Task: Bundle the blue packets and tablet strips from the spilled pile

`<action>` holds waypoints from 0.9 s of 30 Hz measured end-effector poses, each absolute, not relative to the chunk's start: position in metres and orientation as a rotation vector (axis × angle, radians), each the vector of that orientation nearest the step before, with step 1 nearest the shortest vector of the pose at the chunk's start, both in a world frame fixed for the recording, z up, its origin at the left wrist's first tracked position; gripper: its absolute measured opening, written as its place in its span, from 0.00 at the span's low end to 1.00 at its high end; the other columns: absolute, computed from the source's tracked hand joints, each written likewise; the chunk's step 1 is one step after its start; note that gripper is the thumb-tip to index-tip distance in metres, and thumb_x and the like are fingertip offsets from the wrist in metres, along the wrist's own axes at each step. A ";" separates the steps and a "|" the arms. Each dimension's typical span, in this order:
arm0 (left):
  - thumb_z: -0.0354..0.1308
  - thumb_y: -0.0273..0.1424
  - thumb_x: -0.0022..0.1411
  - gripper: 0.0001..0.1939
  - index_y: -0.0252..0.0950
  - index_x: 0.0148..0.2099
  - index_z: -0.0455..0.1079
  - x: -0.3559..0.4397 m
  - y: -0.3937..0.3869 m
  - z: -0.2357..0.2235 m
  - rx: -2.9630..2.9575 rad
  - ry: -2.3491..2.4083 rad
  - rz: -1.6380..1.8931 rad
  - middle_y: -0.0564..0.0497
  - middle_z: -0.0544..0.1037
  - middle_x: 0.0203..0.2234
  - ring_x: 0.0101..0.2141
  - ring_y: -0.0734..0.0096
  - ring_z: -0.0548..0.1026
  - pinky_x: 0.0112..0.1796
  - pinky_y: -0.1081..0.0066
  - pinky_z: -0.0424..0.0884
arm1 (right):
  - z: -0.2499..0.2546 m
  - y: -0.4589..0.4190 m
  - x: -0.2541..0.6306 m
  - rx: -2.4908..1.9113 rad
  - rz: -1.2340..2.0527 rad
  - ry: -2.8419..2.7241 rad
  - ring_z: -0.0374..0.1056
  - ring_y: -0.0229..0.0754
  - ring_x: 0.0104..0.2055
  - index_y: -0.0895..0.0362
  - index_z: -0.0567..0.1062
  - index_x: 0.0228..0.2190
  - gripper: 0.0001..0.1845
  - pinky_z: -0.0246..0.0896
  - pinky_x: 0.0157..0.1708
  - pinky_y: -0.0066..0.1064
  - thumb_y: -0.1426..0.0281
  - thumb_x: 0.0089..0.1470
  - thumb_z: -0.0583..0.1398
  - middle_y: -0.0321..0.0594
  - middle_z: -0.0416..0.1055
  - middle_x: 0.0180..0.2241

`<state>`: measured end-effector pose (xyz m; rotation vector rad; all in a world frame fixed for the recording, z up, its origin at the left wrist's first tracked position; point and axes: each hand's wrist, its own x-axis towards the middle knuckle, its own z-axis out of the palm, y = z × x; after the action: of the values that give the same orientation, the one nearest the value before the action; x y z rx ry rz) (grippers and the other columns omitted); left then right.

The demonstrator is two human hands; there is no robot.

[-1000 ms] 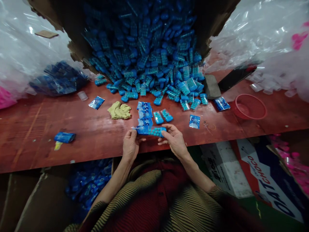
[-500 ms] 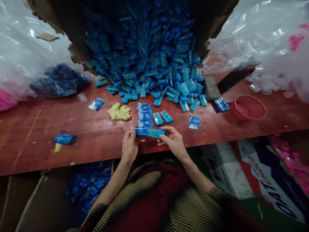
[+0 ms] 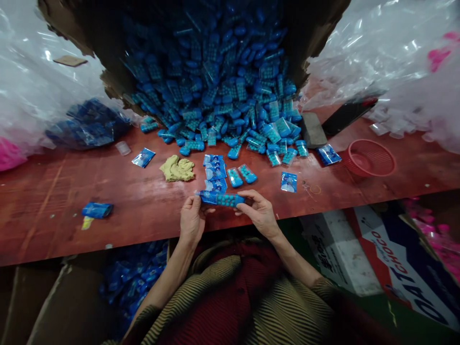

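My left hand (image 3: 191, 218) pinches the left end of a blue printed sleeve (image 3: 208, 197). Between finger and thumb, my right hand (image 3: 258, 212) grips the blue-capped end of a small clear candy box (image 3: 228, 200) with blue balls inside. The box's left end meets the sleeve, and it may be partly inside; I cannot tell how far. Just beyond my hands lies a column of overlapping blue sleeves (image 3: 215, 171). Two more candy boxes (image 3: 241, 176) rest on the table to the right of that column.
A large heap of candy boxes (image 3: 230, 110) spills from a torn carton (image 3: 316, 28) at the back. On the red table (image 3: 143, 211) are a yellow cloth (image 3: 177, 168), a red basket (image 3: 370, 160), a grey block (image 3: 313, 130) and a crumpled blue packet (image 3: 97, 210). Blue packets (image 3: 132, 278) fill a space below.
The candy box and sleeve have tilted slightly and shifted a little to the left in my hands. My grip looks the same, and the things on the table stay put.
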<state>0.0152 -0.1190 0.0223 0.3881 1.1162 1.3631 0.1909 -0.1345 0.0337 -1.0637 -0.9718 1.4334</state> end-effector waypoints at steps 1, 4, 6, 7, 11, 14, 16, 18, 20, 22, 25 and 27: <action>0.70 0.41 0.39 0.22 0.35 0.27 0.62 0.015 -0.119 0.023 0.389 1.122 1.361 0.56 0.76 0.21 0.23 0.72 0.76 0.21 0.76 0.72 | 0.033 -0.134 0.191 -1.060 1.427 -0.980 0.70 0.34 0.30 0.48 0.75 0.37 0.12 0.73 0.31 0.31 0.68 0.46 0.65 0.32 0.67 0.33; 0.70 0.41 0.39 0.22 0.35 0.28 0.62 0.017 -0.119 0.025 0.393 1.133 1.353 0.56 0.76 0.21 0.22 0.72 0.75 0.21 0.76 0.71 | 0.033 -0.134 0.191 -1.056 1.407 -0.988 0.70 0.33 0.29 0.49 0.75 0.36 0.12 0.73 0.32 0.29 0.68 0.46 0.65 0.32 0.67 0.34; 0.69 0.42 0.39 0.22 0.35 0.27 0.62 0.017 -0.119 0.025 0.411 1.149 1.366 0.57 0.75 0.20 0.21 0.73 0.75 0.21 0.77 0.71 | 0.033 -0.133 0.191 -1.066 1.432 -0.968 0.70 0.33 0.29 0.51 0.75 0.37 0.13 0.72 0.31 0.28 0.68 0.45 0.65 0.32 0.68 0.32; 0.69 0.42 0.39 0.23 0.35 0.27 0.61 0.018 -0.118 0.026 0.425 1.162 1.376 0.57 0.75 0.19 0.21 0.74 0.75 0.21 0.77 0.71 | 0.034 -0.132 0.191 -1.075 1.462 -0.948 0.70 0.33 0.28 0.52 0.74 0.37 0.14 0.72 0.30 0.28 0.68 0.44 0.65 0.32 0.69 0.31; 0.70 0.43 0.36 0.24 0.35 0.26 0.61 0.020 -0.118 0.027 0.453 1.213 1.401 0.58 0.74 0.17 0.18 0.76 0.73 0.21 0.77 0.70 | 0.032 -0.129 0.189 -1.100 1.598 -0.847 0.70 0.33 0.25 0.55 0.72 0.39 0.19 0.72 0.26 0.27 0.65 0.43 0.65 0.31 0.69 0.26; 0.70 0.41 0.36 0.23 0.35 0.28 0.63 0.023 -0.119 0.028 0.412 1.180 1.381 0.58 0.75 0.19 0.19 0.77 0.73 0.22 0.78 0.70 | 0.028 -0.129 0.183 -1.111 1.597 -0.862 0.70 0.34 0.24 0.56 0.71 0.40 0.20 0.71 0.25 0.29 0.64 0.44 0.65 0.31 0.69 0.27; 0.70 0.40 0.39 0.21 0.35 0.31 0.65 0.026 -0.120 0.029 0.362 1.120 1.332 0.57 0.76 0.23 0.23 0.75 0.75 0.24 0.77 0.71 | 0.024 -0.131 0.177 -1.173 1.417 -0.999 0.70 0.35 0.27 0.55 0.72 0.40 0.17 0.71 0.28 0.30 0.64 0.46 0.64 0.33 0.70 0.30; 0.69 0.38 0.42 0.20 0.35 0.34 0.67 0.028 -0.120 0.030 0.306 1.068 1.277 0.55 0.77 0.27 0.27 0.74 0.76 0.27 0.75 0.72 | 0.021 -0.135 0.170 -1.212 1.151 -1.205 0.69 0.37 0.33 0.53 0.74 0.38 0.13 0.70 0.35 0.32 0.66 0.49 0.63 0.37 0.71 0.34; 0.69 0.37 0.43 0.18 0.34 0.34 0.68 0.029 -0.119 0.032 0.264 1.043 1.239 0.54 0.77 0.27 0.27 0.75 0.75 0.27 0.76 0.71 | 0.021 -0.137 0.164 -1.174 0.978 -1.372 0.68 0.40 0.38 0.52 0.75 0.38 0.10 0.67 0.41 0.34 0.68 0.50 0.62 0.39 0.72 0.36; 0.69 0.34 0.43 0.17 0.34 0.34 0.69 0.027 -0.117 0.033 0.247 1.017 1.184 0.54 0.77 0.26 0.25 0.76 0.74 0.26 0.78 0.70 | 0.021 -0.137 0.162 -1.110 0.974 -1.420 0.67 0.40 0.39 0.52 0.76 0.39 0.10 0.65 0.43 0.34 0.68 0.52 0.61 0.39 0.72 0.36; 0.68 0.33 0.45 0.14 0.34 0.34 0.70 0.021 -0.113 0.033 0.268 0.952 1.045 0.52 0.78 0.27 0.26 0.74 0.75 0.26 0.76 0.71 | 0.019 -0.132 0.163 -1.071 1.198 -1.297 0.66 0.38 0.36 0.51 0.76 0.40 0.12 0.65 0.39 0.31 0.67 0.52 0.61 0.37 0.70 0.34; 0.67 0.32 0.47 0.13 0.34 0.36 0.71 0.016 -0.111 0.032 0.287 0.910 0.987 0.52 0.78 0.27 0.26 0.74 0.75 0.27 0.76 0.72 | 0.016 -0.127 0.166 -1.011 1.403 -1.175 0.65 0.36 0.34 0.50 0.74 0.44 0.18 0.64 0.36 0.30 0.67 0.48 0.63 0.34 0.68 0.32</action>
<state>0.0163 -0.1112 0.0322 0.2871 0.9103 0.9868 0.1659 -0.1268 0.0165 -1.0106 -1.1753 1.4026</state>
